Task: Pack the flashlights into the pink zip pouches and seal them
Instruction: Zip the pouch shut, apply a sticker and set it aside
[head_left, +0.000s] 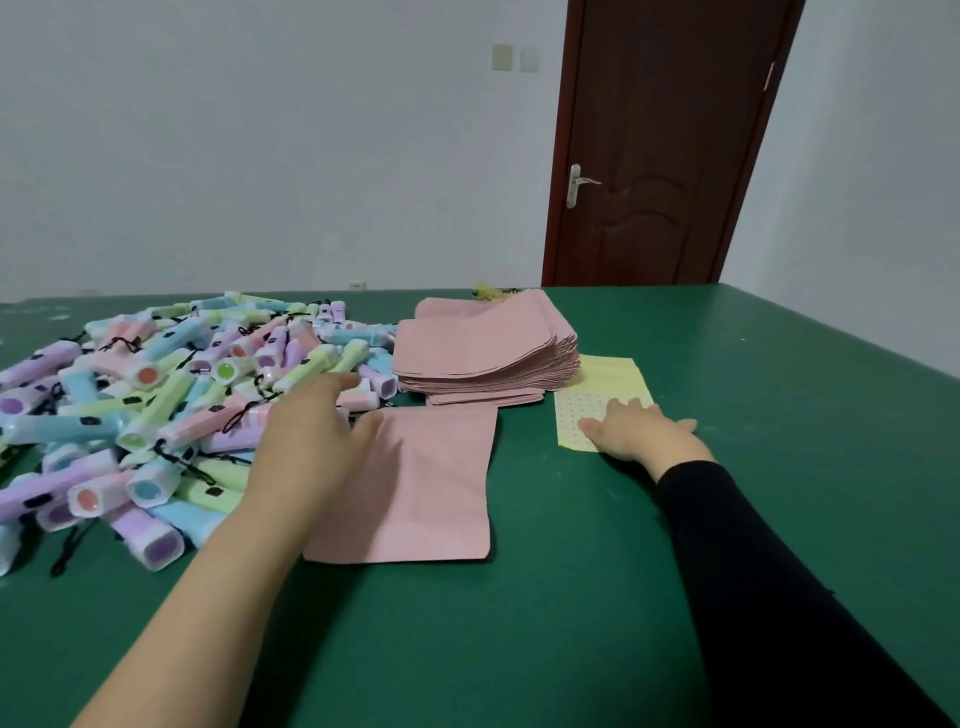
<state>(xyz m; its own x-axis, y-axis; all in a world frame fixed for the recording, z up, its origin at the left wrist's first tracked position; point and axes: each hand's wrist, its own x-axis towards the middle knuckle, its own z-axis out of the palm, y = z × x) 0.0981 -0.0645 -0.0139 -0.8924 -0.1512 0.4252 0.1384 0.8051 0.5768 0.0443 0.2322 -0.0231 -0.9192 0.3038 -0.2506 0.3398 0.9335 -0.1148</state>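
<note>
A big pile of pastel flashlights (156, 395) in pink, blue, green and purple covers the left of the green table (571, 623). One pink zip pouch (431, 493) lies flat in front of me. My left hand (311, 441) lies over its left edge with straight fingers reaching toward the flashlights at the pile's right side. A thick stack of pink pouches (488, 353) sits behind it. My right hand (634, 431) rests flat with spread fingers on a yellow dotted sheet (597, 395).
The yellow sheet lies just right of the pouch stack. The table runs on to the right and toward me. A dark red door (660, 156) and white walls stand behind the table.
</note>
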